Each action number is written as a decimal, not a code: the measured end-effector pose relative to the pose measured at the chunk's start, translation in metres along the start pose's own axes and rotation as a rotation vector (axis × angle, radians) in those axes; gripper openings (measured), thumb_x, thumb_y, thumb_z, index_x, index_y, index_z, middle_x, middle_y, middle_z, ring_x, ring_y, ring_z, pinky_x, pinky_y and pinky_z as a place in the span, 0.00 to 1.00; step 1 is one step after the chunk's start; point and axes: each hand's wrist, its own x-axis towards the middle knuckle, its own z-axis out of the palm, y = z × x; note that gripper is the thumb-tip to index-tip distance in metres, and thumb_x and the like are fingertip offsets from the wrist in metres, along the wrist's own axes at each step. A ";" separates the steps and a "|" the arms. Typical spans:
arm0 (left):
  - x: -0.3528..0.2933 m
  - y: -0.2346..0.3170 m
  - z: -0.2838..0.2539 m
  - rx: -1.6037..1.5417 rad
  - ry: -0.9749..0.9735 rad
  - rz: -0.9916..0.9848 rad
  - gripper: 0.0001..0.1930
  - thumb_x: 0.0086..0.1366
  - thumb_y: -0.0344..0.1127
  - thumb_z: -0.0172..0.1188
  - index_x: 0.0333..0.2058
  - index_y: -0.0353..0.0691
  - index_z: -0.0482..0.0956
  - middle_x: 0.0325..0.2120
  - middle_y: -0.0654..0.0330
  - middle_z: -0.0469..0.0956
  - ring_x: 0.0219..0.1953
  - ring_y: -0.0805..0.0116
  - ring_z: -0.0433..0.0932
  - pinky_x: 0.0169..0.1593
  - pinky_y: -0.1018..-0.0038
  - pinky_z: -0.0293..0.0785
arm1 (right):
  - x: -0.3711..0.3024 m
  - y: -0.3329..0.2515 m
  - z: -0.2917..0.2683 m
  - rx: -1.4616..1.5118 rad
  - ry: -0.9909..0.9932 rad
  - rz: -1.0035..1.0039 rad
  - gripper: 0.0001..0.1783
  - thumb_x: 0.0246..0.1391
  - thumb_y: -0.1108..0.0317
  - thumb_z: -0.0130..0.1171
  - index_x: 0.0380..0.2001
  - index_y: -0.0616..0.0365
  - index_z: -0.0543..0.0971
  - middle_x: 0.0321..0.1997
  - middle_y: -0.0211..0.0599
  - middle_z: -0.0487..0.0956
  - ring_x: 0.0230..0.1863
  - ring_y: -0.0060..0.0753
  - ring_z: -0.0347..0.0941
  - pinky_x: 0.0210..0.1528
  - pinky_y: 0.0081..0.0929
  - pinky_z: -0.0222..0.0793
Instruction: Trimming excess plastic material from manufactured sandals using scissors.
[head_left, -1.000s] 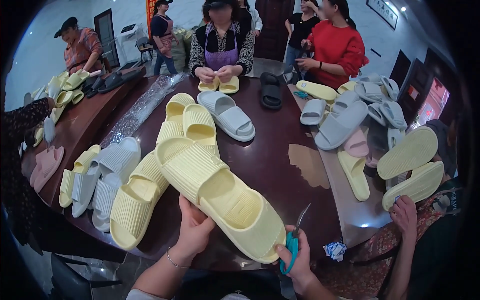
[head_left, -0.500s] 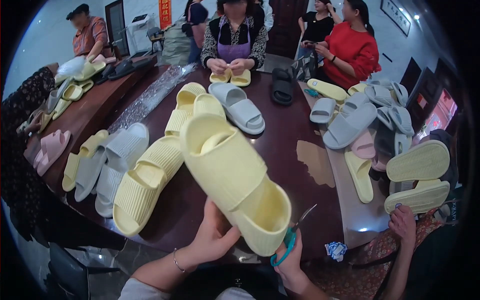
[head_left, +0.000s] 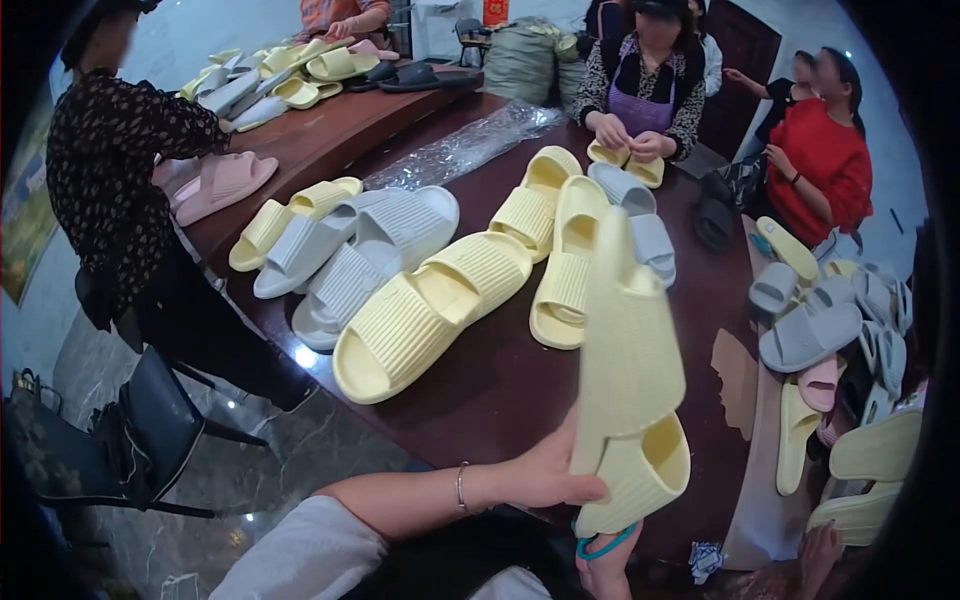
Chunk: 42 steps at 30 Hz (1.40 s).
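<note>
Held up over the table by my left hand (head_left: 545,468) are pale yellow slide slippers (head_left: 632,355), which look fitted one into the other. My fingers and thumb close on the lower side of them. My right hand (head_left: 608,572) is below their lower end, gripping scissors by their teal handle (head_left: 612,545); the slippers hide the blades. Nearest on the tabletop are a yellow ribbed pair (head_left: 430,315), grey ribbed slippers (head_left: 375,255) to its left, and another yellow pair (head_left: 567,265) just beyond the held slippers.
A mixed slipper pile (head_left: 815,335) covers the right side, beside a brown patch (head_left: 735,385). Clear plastic film (head_left: 465,150) lies farther back. Across the table a person in a purple apron (head_left: 643,100) handles yellow slippers. A black chair (head_left: 165,430) stands at left, near a person in dark patterned clothes (head_left: 130,170).
The view has swung left, so the table's contents sit farther right. The held slippers have turned more upright and sideways. Both hands keep their hold; the scissor blades have gone out of sight.
</note>
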 end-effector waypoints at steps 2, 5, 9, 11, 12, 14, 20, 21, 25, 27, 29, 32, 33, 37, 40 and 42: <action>0.002 0.004 0.004 -0.007 0.036 0.018 0.57 0.49 0.49 0.69 0.64 0.37 0.34 0.62 0.52 0.44 0.65 0.62 0.43 0.65 0.66 0.44 | 0.003 0.002 -0.001 -0.026 0.002 0.008 0.34 0.51 0.62 0.60 0.57 0.63 0.59 0.56 0.42 0.67 0.55 0.35 0.67 0.56 0.31 0.64; 0.001 0.013 0.008 -0.017 0.091 0.058 0.58 0.49 0.47 0.69 0.64 0.37 0.31 0.63 0.51 0.43 0.65 0.61 0.42 0.65 0.66 0.43 | 0.004 0.010 -0.004 0.027 0.042 0.132 0.28 0.54 0.66 0.54 0.57 0.61 0.61 0.53 0.41 0.70 0.53 0.34 0.68 0.54 0.29 0.65; -0.014 0.012 0.016 0.208 0.119 0.066 0.57 0.50 0.42 0.68 0.63 0.38 0.28 0.63 0.50 0.41 0.66 0.60 0.41 0.65 0.66 0.44 | 0.013 0.010 0.015 0.189 0.162 -0.026 0.26 0.54 0.65 0.54 0.55 0.59 0.61 0.47 0.39 0.72 0.42 0.31 0.73 0.42 0.26 0.71; -0.024 0.012 0.022 0.318 0.226 0.122 0.60 0.48 0.43 0.70 0.63 0.36 0.27 0.63 0.50 0.42 0.65 0.62 0.43 0.64 0.66 0.46 | 0.015 0.012 0.026 0.214 0.181 -0.028 0.26 0.54 0.65 0.55 0.54 0.58 0.61 0.43 0.38 0.73 0.37 0.30 0.73 0.37 0.24 0.71; -0.027 0.013 0.022 0.372 0.281 0.149 0.61 0.46 0.43 0.71 0.62 0.36 0.27 0.62 0.51 0.42 0.65 0.62 0.44 0.64 0.66 0.47 | 0.016 0.012 0.031 0.238 0.208 -0.031 0.25 0.54 0.65 0.55 0.53 0.58 0.61 0.40 0.37 0.74 0.31 0.28 0.73 0.32 0.23 0.70; -0.037 0.023 0.007 0.451 0.310 0.243 0.60 0.47 0.42 0.70 0.63 0.37 0.28 0.62 0.50 0.43 0.65 0.61 0.44 0.64 0.66 0.47 | 0.018 0.013 0.033 0.265 0.224 -0.031 0.25 0.54 0.64 0.55 0.53 0.57 0.61 0.36 0.36 0.74 0.26 0.26 0.72 0.26 0.21 0.70; -0.089 0.091 -0.058 0.411 0.688 0.298 0.48 0.50 0.36 0.66 0.63 0.38 0.43 0.57 0.52 0.59 0.59 0.63 0.60 0.61 0.68 0.56 | 0.028 0.000 0.029 -0.292 -0.242 -0.091 0.26 0.54 0.65 0.56 0.52 0.58 0.59 0.26 0.35 0.73 0.18 0.22 0.68 0.19 0.17 0.65; -0.095 0.105 -0.068 0.304 0.753 0.351 0.44 0.50 0.37 0.65 0.61 0.38 0.48 0.56 0.54 0.61 0.58 0.64 0.61 0.60 0.69 0.58 | 0.031 -0.003 0.032 -0.283 -0.227 -0.021 0.26 0.54 0.66 0.57 0.52 0.58 0.59 0.25 0.35 0.73 0.19 0.22 0.68 0.19 0.17 0.66; -0.109 0.160 -0.116 0.292 0.870 0.517 0.30 0.58 0.39 0.56 0.57 0.35 0.59 0.50 0.56 0.69 0.52 0.66 0.70 0.54 0.70 0.67 | 0.039 0.010 0.014 -0.258 -0.182 0.009 0.25 0.53 0.68 0.57 0.51 0.59 0.59 0.23 0.36 0.72 0.18 0.22 0.68 0.19 0.17 0.66; -0.115 0.187 -0.157 0.266 0.902 0.506 0.25 0.62 0.41 0.51 0.55 0.35 0.63 0.47 0.56 0.72 0.47 0.66 0.74 0.49 0.70 0.71 | 0.038 0.011 0.007 -0.262 -0.167 0.011 0.27 0.52 0.69 0.57 0.53 0.59 0.58 0.24 0.37 0.72 0.19 0.23 0.69 0.20 0.17 0.66; -0.126 0.218 -0.186 0.176 0.908 0.529 0.23 0.64 0.44 0.49 0.53 0.36 0.66 0.45 0.56 0.74 0.44 0.65 0.76 0.45 0.70 0.73 | 0.036 0.011 0.006 -0.256 -0.173 0.014 0.30 0.51 0.71 0.57 0.56 0.60 0.57 0.25 0.38 0.74 0.19 0.23 0.70 0.20 0.18 0.67; -0.164 0.257 -0.268 0.033 0.609 0.429 0.21 0.64 0.47 0.49 0.50 0.40 0.69 0.43 0.57 0.75 0.41 0.65 0.76 0.40 0.70 0.75 | 0.033 -0.001 0.006 -0.309 -0.302 0.147 0.33 0.49 0.72 0.60 0.58 0.60 0.59 0.37 0.40 0.75 0.35 0.29 0.73 0.36 0.23 0.70; -0.157 0.258 -0.275 0.117 0.726 0.419 0.19 0.64 0.46 0.49 0.49 0.41 0.70 0.43 0.59 0.76 0.41 0.66 0.76 0.41 0.71 0.75 | 0.029 -0.010 0.001 -0.345 -0.338 0.215 0.35 0.49 0.72 0.62 0.59 0.61 0.60 0.44 0.41 0.76 0.43 0.32 0.74 0.44 0.26 0.72; -0.186 0.275 -0.343 0.277 0.861 0.417 0.17 0.65 0.46 0.47 0.48 0.44 0.73 0.42 0.61 0.77 0.44 0.65 0.75 0.45 0.65 0.72 | 0.036 -0.009 0.008 -0.640 -0.449 0.000 0.37 0.45 0.76 0.64 0.59 0.59 0.61 0.33 0.39 0.77 0.35 0.23 0.74 0.39 0.22 0.72; -0.242 0.300 -0.387 0.229 1.053 0.415 0.18 0.66 0.44 0.46 0.52 0.46 0.68 0.51 0.62 0.71 0.49 0.63 0.72 0.50 0.64 0.69 | 0.037 -0.016 0.021 -0.724 -0.401 -0.029 0.37 0.44 0.75 0.65 0.58 0.57 0.63 0.36 0.37 0.77 0.38 0.22 0.74 0.43 0.22 0.71; -0.230 0.292 -0.368 0.261 1.051 0.398 0.20 0.67 0.42 0.45 0.56 0.48 0.64 0.55 0.63 0.66 0.52 0.64 0.69 0.53 0.68 0.67 | 0.037 -0.014 0.012 -0.705 -0.366 -0.010 0.36 0.44 0.74 0.66 0.58 0.56 0.63 0.39 0.36 0.77 0.39 0.22 0.74 0.45 0.22 0.71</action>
